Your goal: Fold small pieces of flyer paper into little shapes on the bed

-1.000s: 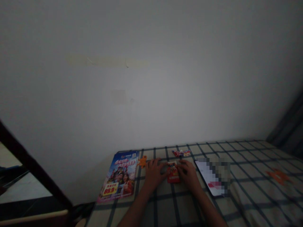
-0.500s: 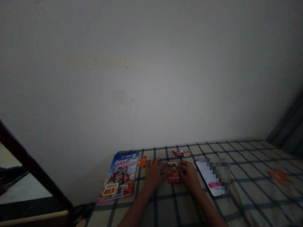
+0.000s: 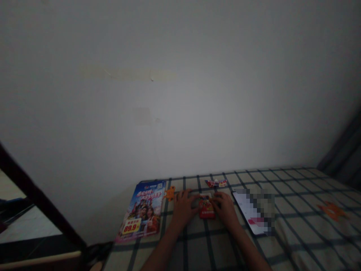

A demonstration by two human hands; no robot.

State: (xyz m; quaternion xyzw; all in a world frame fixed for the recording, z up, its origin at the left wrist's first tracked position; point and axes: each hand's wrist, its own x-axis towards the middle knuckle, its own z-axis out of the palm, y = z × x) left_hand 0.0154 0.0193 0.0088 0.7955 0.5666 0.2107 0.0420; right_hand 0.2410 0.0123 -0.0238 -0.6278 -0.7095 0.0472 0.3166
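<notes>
A small red packet (image 3: pixel 207 210) with a colourful printed picture lies on the checked cloth, between my two hands. My left hand (image 3: pixel 183 205) rests on the cloth at its left, fingers spread, with thumb and index finger reaching to the packet's left edge. On the other side, my right hand (image 3: pixel 225 206) has its fingers bent and its thumb and fingertips at the packet's upper right edge. Just beyond lies a torn-looking, red, white and blue wrapper piece (image 3: pixel 216 183).
A glossy blue and pink leaflet (image 3: pixel 145 210) lies at the left, with an orange cut-out figure (image 3: pixel 169 193) beside it. Right of my hands is a phone (image 3: pixel 248 210), partly pixelated. Another orange shape (image 3: pixel 333 210) lies far right. A white wall (image 3: pixel 180 94) rises behind the checked cloth (image 3: pixel 296 188).
My left fingers have shifted slightly away from the packet, so more of its printed front shows. My right hand has barely moved.
</notes>
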